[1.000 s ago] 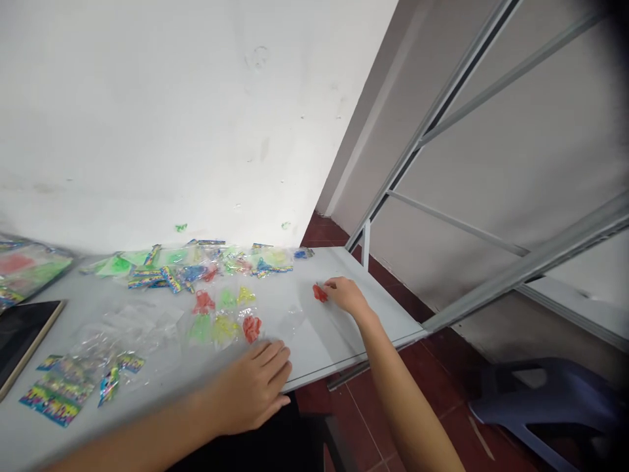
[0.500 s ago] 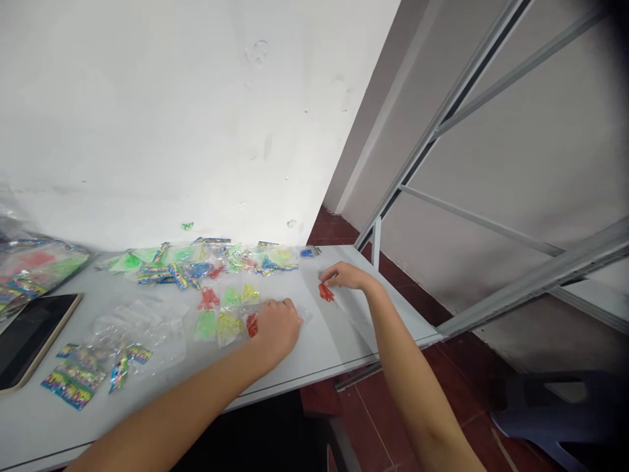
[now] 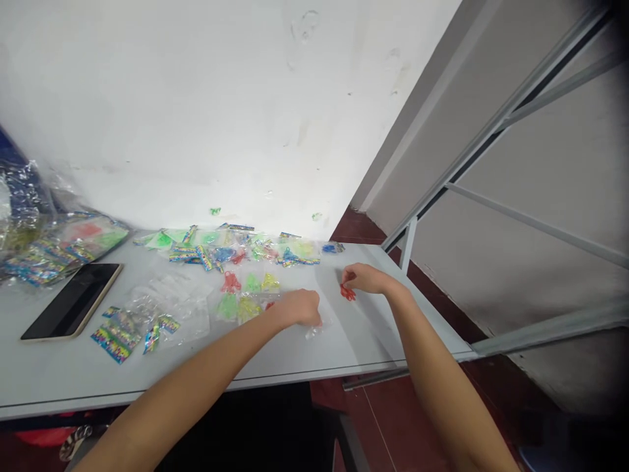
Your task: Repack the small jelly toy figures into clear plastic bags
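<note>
Red toy [image 3: 348,292] right of centre, outside any packet, pinched in fingertips of right hand [image 3: 363,278]. Left hand [image 3: 299,307], mid-frame, curled over clear bag [image 3: 314,331]; can't tell its grip. Filled packets [image 3: 223,254] already centre-left; empty-looking bags [image 3: 181,292] below, apparently unused.

Holds a small, lobed red piece [image 3: 348,294] in the right hand [image 3: 362,276], at or just above the tabletop [image 3: 339,341], with another red piece [image 3: 270,305] and crumpled clear plastic [image 3: 314,330] partly hidden by the left hand [image 3: 303,307].
</note>
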Motion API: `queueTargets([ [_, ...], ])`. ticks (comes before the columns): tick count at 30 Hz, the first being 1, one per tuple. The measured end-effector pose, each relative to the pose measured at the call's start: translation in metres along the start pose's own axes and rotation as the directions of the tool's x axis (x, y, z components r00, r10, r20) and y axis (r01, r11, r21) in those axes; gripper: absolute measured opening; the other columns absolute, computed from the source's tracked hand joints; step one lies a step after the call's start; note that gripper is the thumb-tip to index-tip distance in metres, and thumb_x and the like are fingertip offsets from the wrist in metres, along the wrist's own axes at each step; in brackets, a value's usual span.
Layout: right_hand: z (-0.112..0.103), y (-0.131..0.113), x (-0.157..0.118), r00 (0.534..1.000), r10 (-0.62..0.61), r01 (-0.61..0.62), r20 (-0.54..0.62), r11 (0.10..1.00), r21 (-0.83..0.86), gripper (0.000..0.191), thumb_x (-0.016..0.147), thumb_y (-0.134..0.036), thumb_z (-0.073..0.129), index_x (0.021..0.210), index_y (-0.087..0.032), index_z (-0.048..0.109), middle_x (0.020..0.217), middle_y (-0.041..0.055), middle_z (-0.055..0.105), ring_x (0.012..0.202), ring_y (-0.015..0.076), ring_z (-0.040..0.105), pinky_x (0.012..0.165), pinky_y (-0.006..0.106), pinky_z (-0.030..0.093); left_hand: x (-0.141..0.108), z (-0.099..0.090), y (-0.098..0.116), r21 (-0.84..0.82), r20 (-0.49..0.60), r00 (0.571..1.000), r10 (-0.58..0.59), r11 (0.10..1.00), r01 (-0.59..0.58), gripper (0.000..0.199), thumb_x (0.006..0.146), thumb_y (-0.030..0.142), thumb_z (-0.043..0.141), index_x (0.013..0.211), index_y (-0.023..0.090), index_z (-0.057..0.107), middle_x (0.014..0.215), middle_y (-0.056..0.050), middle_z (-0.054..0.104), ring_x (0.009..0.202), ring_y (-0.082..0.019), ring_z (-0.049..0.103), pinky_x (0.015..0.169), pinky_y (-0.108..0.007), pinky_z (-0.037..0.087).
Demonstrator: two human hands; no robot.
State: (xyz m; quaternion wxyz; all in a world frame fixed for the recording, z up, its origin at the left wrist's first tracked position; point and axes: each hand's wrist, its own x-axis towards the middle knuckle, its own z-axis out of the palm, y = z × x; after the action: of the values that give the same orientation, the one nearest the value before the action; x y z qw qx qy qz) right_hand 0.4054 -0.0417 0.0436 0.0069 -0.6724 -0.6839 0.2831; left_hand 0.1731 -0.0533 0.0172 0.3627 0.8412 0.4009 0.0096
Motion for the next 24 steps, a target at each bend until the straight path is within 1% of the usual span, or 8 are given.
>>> queueTargets([
  [3, 0.005, 0.004, -0.012, 0.994, -0.107, 0.108, -0.015, 0.978, 0.176, 0.013, 0.074, -0.031, 0.059, 0.077, -0.019, 0.060, 0.078, 0.0044, 0.069, 0.073, 0.0184, 0.062, 0.070, 0.031, 0.045, -0.011, -0.019, -0.011, -0.134, -0.061, 0.995, 0.074, 0.988, -0.081, 0.019, 0.079, 0.035, 0.058, 0.069, 0.018, 0.060, 0.079, -0.006, 0.070, 0.073, -0.019, 0.067, 0.058, -0.026, 0.047],
  [5, 0.006, 0.005, -0.021, 0.987, -0.163, 0.157, -0.007, 0.938, 0.310, 0.019, 0.077, -0.038, 0.059, 0.081, -0.019, 0.059, 0.078, 0.0044, 0.068, 0.074, 0.0185, 0.062, 0.074, 0.032, 0.046, -0.019, -0.039, -0.025, -0.438, -0.146, 0.983, 0.108, 0.884, -0.162, 0.023, 0.082, 0.037, 0.055, 0.073, 0.017, 0.061, 0.083, -0.007, 0.070, 0.072, -0.018, 0.067, 0.055, -0.024, 0.049],
  [7, 0.006, 0.003, -0.030, 0.987, -0.161, 0.159, -0.027, 0.911, 0.380, 0.025, 0.079, -0.044, 0.060, 0.083, -0.019, 0.058, 0.080, 0.0053, 0.069, 0.076, 0.0192, 0.063, 0.076, 0.034, 0.046, -0.027, -0.059, -0.044, -0.630, -0.208, 0.978, 0.017, 0.763, -0.147, 0.026, 0.081, 0.039, 0.058, 0.076, 0.015, 0.065, 0.090, -0.010, 0.071, 0.080, -0.020, 0.069, 0.055, -0.025, 0.052],
  [10, 0.002, -0.006, -0.038, 0.988, -0.147, 0.156, -0.054, 0.906, 0.394, 0.031, 0.080, -0.050, 0.060, 0.084, -0.019, 0.059, 0.083, 0.0070, 0.070, 0.081, 0.0212, 0.065, 0.081, 0.036, 0.046, -0.039, -0.079, -0.076, -0.739, -0.301, 0.941, -0.156, 0.661, -0.127, 0.026, 0.080, 0.040, 0.062, 0.083, 0.015, 0.070, 0.104, -0.013, 0.071, 0.089, -0.023, 0.069, 0.054, -0.024, 0.052],
  [12, -0.002, -0.016, -0.039, 0.988, -0.146, 0.156, -0.056, 0.908, 0.390, 0.033, 0.081, -0.052, 0.060, 0.084, -0.020, 0.060, 0.082, 0.0077, 0.071, 0.083, 0.0225, 0.066, 0.082, 0.036, 0.046, -0.047, -0.085, -0.094, -0.790, -0.318, 0.926, -0.203, 0.597, -0.140, 0.024, 0.080, 0.038, 0.064, 0.084, 0.015, 0.070, 0.111, -0.013, 0.070, 0.093, -0.024, 0.069, 0.051, -0.023, 0.051],
  [17, -0.007, -0.068, -0.023, 0.968, -0.214, 0.249, -0.128, 0.868, 0.430, 0.030, 0.079, -0.049, 0.067, 0.085, -0.020, 0.062, 0.076, 0.0058, 0.070, 0.074, 0.0199, 0.064, 0.077, 0.034, 0.047, -0.060, -0.085, -0.117, -0.854, -0.365, 0.883, -0.295, 0.484, -0.191, 0.025, 0.079, 0.035, 0.067, 0.089, 0.012, 0.069, 0.107, -0.016, 0.071, 0.093, -0.024, 0.069, 0.051, -0.023, 0.052],
  [21, 0.009, -0.128, 0.011, 0.907, -0.336, 0.421, -0.255, 0.691, 0.588, 0.023, 0.080, -0.040, 0.070, 0.088, -0.020, 0.063, 0.081, 0.0034, 0.068, 0.076, 0.0180, 0.064, 0.082, 0.035, 0.047, -0.063, -0.082, -0.122, -0.847, -0.430, 0.831, -0.354, 0.478, -0.235, 0.025, 0.080, 0.036, 0.066, 0.089, 0.013, 0.068, 0.107, -0.015, 0.071, 0.094, -0.025, 0.069, 0.046, -0.022, 0.049],
  [24, 0.031, -0.162, 0.041, 0.875, -0.387, 0.471, -0.289, 0.553, 0.687, 0.025, 0.077, -0.038, 0.072, 0.093, -0.020, 0.064, 0.076, 0.0012, 0.066, 0.069, 0.0157, 0.061, 0.075, 0.034, 0.047, -0.061, -0.079, -0.127, -0.866, -0.430, 0.828, -0.359, 0.423, -0.266, 0.022, 0.081, 0.034, 0.064, 0.088, 0.013, 0.067, 0.104, -0.015, 0.071, 0.086, -0.022, 0.069, 0.046, -0.021, 0.048],
])
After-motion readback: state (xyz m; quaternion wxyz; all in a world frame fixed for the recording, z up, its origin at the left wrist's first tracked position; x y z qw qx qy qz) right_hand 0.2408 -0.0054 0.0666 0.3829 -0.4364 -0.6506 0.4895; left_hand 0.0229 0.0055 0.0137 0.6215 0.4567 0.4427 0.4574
